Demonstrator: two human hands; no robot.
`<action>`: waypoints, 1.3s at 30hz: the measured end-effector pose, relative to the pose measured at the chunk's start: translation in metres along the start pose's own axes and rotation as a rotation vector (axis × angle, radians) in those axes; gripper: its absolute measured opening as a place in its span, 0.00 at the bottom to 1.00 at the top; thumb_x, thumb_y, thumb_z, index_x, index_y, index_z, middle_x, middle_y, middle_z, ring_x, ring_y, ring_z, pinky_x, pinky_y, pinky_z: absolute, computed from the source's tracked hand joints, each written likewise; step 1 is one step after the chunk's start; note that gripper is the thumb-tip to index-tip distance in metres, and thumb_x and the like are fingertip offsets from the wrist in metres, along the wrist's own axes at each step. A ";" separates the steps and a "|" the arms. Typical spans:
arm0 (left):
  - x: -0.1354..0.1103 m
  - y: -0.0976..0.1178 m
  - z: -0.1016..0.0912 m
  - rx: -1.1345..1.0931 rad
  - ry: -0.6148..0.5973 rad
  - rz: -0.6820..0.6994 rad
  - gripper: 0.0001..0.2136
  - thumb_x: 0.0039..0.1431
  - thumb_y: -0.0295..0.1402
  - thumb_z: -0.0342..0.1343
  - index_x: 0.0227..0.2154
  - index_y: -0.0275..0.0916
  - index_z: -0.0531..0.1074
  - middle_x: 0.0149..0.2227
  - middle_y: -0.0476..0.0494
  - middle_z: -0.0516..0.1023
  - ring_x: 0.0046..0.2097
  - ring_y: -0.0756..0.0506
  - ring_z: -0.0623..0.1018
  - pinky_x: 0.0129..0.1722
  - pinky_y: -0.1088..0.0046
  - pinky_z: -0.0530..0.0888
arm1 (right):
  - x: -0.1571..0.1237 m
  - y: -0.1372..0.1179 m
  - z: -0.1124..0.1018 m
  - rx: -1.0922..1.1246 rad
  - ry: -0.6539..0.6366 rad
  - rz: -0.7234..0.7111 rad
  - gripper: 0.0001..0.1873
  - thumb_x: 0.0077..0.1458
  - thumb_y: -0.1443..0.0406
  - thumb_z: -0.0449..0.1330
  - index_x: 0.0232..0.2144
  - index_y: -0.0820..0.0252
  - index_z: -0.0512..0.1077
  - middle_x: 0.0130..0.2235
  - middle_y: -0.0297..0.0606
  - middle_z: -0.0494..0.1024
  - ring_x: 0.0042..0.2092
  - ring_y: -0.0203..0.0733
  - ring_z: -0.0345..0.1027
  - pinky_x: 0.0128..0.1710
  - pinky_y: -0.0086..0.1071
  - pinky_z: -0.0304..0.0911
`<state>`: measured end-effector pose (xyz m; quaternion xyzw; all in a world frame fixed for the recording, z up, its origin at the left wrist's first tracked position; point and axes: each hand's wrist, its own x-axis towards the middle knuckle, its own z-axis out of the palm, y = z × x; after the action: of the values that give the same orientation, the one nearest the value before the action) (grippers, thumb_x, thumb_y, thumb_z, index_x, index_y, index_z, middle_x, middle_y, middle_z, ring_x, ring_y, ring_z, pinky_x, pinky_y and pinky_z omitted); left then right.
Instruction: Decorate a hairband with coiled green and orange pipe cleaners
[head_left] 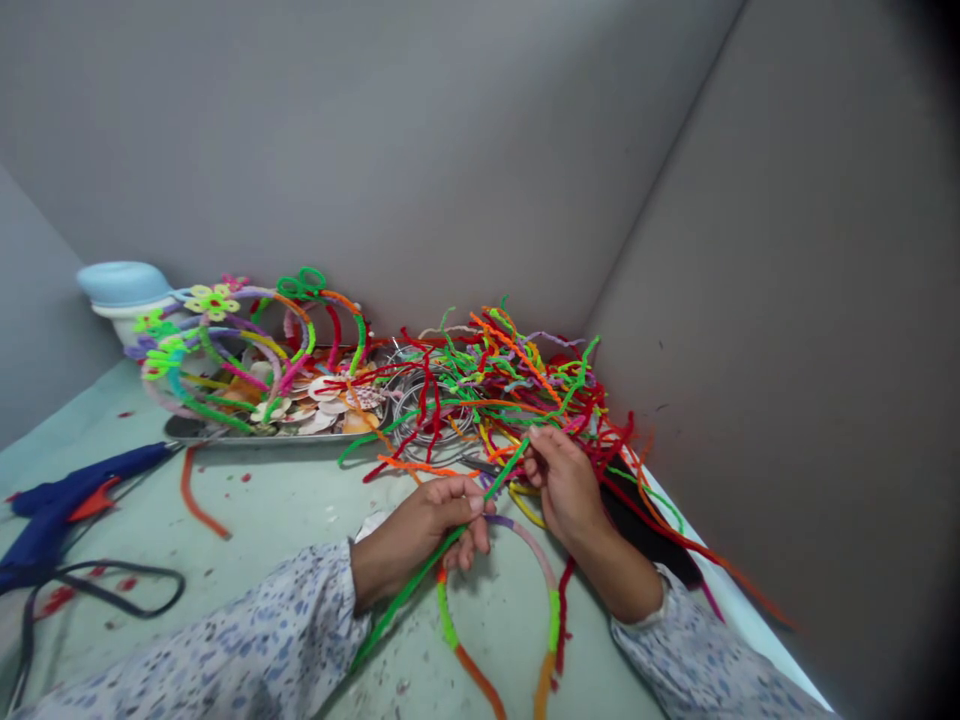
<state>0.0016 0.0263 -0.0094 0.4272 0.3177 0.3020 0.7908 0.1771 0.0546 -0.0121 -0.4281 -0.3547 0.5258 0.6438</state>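
My left hand [431, 525] is closed around a long green pipe cleaner [420, 580] and the top of a headband [525, 570] wrapped in purple, pink, green and orange pipe cleaners. My right hand [566, 485] pinches the upper end of the same green pipe cleaner, close to a big tangled heap of coloured pipe cleaners [517, 385]. The headband arches down towards me between my two forearms, over the pale green table [292, 510].
A metal tray [225, 430] at the back left holds finished decorated headbands [247, 340] and shells. A blue glue gun [60, 505] with its black cord lies at the far left. A loose orange pipe cleaner [196, 500] lies near the tray. Grey partition walls close the corner.
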 end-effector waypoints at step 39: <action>-0.004 0.004 0.004 0.032 -0.019 -0.027 0.10 0.54 0.38 0.56 0.29 0.35 0.67 0.22 0.48 0.74 0.16 0.55 0.69 0.11 0.84 0.58 | 0.017 -0.014 -0.014 -0.038 0.133 -0.046 0.12 0.45 0.60 0.64 0.21 0.59 0.65 0.19 0.26 0.65 0.19 0.28 0.57 0.15 0.22 0.49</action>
<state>0.0014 0.0236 -0.0029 0.4383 0.3207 0.2820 0.7909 0.1988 0.0673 -0.0041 -0.4659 -0.3308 0.4747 0.6695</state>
